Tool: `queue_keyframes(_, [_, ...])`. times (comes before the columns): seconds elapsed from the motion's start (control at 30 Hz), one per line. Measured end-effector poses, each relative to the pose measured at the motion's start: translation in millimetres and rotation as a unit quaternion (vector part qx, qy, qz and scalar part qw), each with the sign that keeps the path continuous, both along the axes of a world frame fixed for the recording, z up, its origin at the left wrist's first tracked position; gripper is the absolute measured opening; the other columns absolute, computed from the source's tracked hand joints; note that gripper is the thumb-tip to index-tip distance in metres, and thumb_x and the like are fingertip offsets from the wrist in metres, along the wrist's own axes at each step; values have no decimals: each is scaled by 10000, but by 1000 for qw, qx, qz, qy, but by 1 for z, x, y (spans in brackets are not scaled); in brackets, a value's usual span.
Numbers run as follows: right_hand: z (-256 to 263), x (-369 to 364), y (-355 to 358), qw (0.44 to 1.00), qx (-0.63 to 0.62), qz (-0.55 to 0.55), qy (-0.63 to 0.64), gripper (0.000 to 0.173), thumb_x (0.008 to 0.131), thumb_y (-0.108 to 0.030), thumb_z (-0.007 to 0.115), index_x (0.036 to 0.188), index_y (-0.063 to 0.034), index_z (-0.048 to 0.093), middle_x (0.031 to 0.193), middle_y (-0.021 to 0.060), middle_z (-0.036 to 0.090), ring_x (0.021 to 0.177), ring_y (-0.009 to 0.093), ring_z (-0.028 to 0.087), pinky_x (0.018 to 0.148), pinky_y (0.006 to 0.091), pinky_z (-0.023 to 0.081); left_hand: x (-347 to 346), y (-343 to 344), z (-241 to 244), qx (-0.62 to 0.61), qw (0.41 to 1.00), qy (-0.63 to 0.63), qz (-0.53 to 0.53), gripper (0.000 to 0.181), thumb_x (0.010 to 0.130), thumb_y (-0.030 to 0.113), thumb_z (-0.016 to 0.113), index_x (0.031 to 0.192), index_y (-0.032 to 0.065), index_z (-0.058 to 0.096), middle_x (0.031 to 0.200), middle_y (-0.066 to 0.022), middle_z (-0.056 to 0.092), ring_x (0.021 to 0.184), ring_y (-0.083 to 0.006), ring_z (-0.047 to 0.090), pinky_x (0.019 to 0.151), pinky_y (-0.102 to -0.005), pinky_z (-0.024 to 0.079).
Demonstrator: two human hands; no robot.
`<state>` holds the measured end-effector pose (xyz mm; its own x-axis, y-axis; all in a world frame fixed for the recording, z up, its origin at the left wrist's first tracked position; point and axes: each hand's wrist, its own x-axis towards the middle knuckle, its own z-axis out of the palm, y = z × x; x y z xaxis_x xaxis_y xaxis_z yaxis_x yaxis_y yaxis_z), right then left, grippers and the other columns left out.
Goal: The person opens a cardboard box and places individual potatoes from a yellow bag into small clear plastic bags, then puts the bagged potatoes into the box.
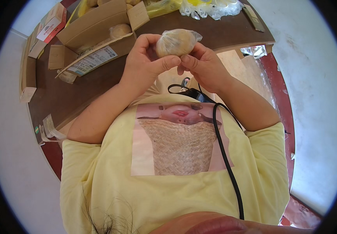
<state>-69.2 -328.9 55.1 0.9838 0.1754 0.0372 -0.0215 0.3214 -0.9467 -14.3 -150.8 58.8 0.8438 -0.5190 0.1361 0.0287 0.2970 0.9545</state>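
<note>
Between my two hands, in front of my chest, is a round, pale brown item wrapped in a clear plastic bag (176, 43). My left hand (149, 58) holds it from the left side, its thumb across the lower front. My right hand (205, 63) grips the right side near the loose plastic end, and the two thumb tips meet below it. Another round item in clear plastic (120, 30) lies in the open cardboard box (93, 25) beyond my left hand. What the round items are I cannot tell.
The dark brown table (168, 27) spans the far side. On it are clear plastic bags (210, 10) at the back, a phone-like flat object (253, 19) at the right corner, and a red and white carton (51, 25) at the left. A black cord (225, 149) runs down my shirt.
</note>
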Motion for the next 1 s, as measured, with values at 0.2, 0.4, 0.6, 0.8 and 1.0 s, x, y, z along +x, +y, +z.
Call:
queue_keyframes(0.2, [7, 5, 10, 995, 6, -3, -96, 338, 895, -149, 642, 1191, -25, 534, 1013, 23, 613, 843, 95, 567, 763, 262, 496, -7, 8, 23, -59, 998, -21, -7, 563, 739, 9, 761, 1201, 23, 439, 1126, -101, 575, 1038, -176, 580, 886, -307, 498])
queue_keyframes(0.4, [42, 25, 27, 974, -90, -31, -206, 332, 897, -173, 641, 1172, -16, 538, 952, 11, 611, 823, 82, 567, 735, 254, 500, 8, 26, 60, -79, 990, -113, 14, 600, 751, -11, 749, 1237, 21, 400, 1104, -110, 583, 1021, -183, 591, 867, -303, 504])
queue_keyframes(0.6, [118, 48, 65, 993, -114, 18, -14, 224, 948, -174, 557, 1099, -9, 559, 883, 9, 586, 775, 88, 534, 680, 235, 452, 39, 70, 128, 130, 983, -113, -65, 696, 761, 138, 767, 1321, -6, 380, 1212, -113, 564, 1049, -204, 589, 934, -353, 470])
queue_keyframes(0.8, [105, 94, 67, 955, -251, 81, -137, 244, 935, -190, 566, 1089, 0, 561, 872, 23, 596, 755, 92, 523, 670, 260, 450, 70, 89, 159, 148, 980, 57, -120, 555, 734, 101, 782, 1191, 1, 484, 1096, -105, 602, 987, -192, 609, 888, -333, 495])
queue_keyframes(1.0, [110, 108, 85, 950, -291, 78, -83, 248, 890, -194, 604, 1040, 4, 594, 836, 52, 612, 766, 128, 559, 683, 295, 468, 91, 98, 155, 152, 975, 83, -137, 455, 756, 75, 743, 1144, 12, 514, 1004, -97, 617, 929, -186, 621, 836, -325, 511])
